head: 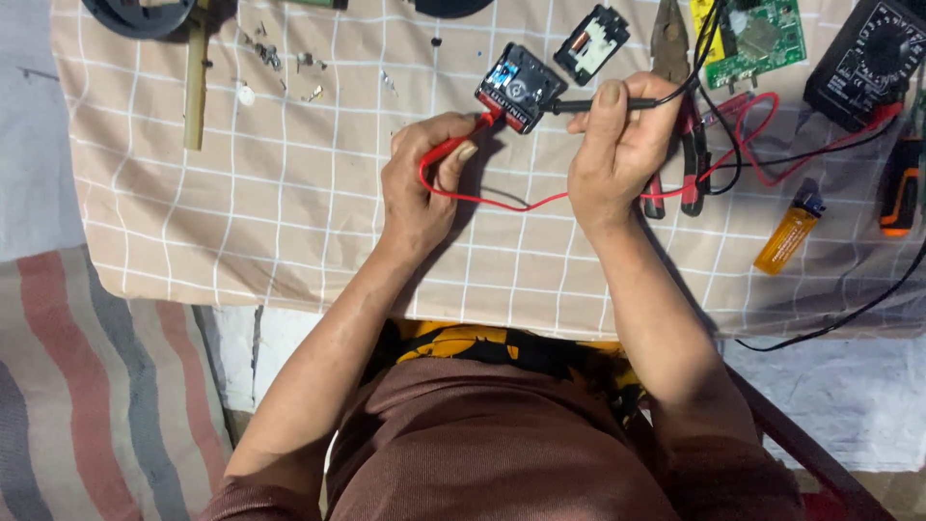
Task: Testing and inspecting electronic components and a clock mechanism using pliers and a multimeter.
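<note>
Lying on the checked cloth (241,193), loose screws (280,63) sit far left. The left hand (420,183) grips a red probe (458,145) against a small black module (519,87); the right hand (617,145) pinches a black probe (593,104) at its other side. Farther right lie red-handled pliers (687,145), a green circuit board (757,39), an orange lighter (789,232) and a black multimeter (863,63).

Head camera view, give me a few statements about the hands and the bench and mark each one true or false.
1. The left hand holds a red probe against the small black module. True.
2. The right hand holds a screwdriver. False: it holds a black probe pointed at the module.
3. An orange lighter lies on the checked cloth to the right of the hands. True.
4. The green circuit board sits between the two hands. False: it lies at the cloth's far right edge.
5. The pliers have blue handles. False: red.
</note>
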